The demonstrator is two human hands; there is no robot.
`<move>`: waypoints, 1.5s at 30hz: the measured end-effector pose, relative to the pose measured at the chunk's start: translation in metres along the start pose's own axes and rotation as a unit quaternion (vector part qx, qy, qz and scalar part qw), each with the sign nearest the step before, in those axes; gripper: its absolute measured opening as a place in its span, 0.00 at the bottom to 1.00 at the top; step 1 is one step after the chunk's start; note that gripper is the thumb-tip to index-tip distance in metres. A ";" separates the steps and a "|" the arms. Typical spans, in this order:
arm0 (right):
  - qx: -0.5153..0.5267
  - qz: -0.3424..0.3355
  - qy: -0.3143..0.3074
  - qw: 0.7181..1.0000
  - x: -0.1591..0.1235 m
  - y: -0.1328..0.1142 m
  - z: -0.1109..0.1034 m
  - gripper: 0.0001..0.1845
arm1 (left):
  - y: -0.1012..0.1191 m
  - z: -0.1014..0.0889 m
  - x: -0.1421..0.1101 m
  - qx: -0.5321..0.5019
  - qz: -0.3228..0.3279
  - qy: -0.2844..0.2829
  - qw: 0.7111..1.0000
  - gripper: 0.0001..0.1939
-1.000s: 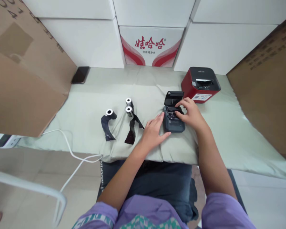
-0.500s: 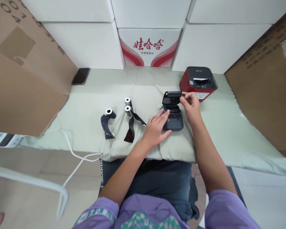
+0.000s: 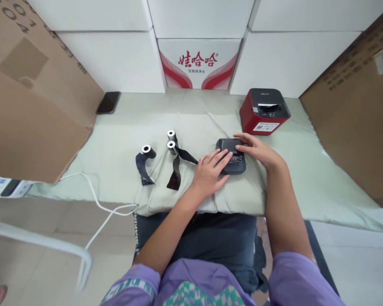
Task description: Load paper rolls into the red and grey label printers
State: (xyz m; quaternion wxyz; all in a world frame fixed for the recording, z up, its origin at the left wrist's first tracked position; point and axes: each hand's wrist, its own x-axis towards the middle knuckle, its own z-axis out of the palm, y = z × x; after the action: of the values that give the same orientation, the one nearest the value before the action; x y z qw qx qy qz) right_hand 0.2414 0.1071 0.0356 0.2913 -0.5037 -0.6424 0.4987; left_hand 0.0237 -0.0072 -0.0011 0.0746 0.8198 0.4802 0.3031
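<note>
A small dark portable printer lies on the cloth with its lid down. My left hand rests on the printer's left side, fingers stretched out over the top. At the back right, my right hand touches the lid with extended fingers. Both hands are open. Left of the printer stand a front paper roll and a rear paper roll, with dark strips trailing from them. Farther left is another paper roll, its dark strip curling toward me.
A red and black box-shaped printer stands behind my right hand. A phone lies at the back left. Cardboard boxes flank the cloth-covered table, and white boxes line the back. A white cable hangs over the front edge.
The printer's lid, raised before, has come down onto the body. My right hand moved down with it and now lies over its right side. My left hand has barely moved.
</note>
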 end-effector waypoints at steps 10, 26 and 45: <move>-0.052 -0.002 -0.020 0.998 0.001 0.004 -0.004 0.33 | 0.004 -0.002 0.003 0.020 -0.025 -0.030 0.999 0.30; 0.004 0.017 0.058 0.998 -0.006 0.012 0.003 0.30 | 0.002 0.002 -0.005 0.020 0.000 0.023 1.000 0.36; -0.245 0.061 0.329 0.910 -0.081 -0.004 0.093 0.43 | -0.002 0.001 -0.013 -0.083 -0.022 0.110 0.990 0.42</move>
State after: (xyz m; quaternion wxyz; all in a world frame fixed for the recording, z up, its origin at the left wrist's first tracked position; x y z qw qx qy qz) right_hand 0.1848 -0.0014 0.0194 0.3222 -0.7333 -0.5800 0.1484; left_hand 0.0182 -0.0167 -0.0076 0.0957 0.7619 0.4764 0.4283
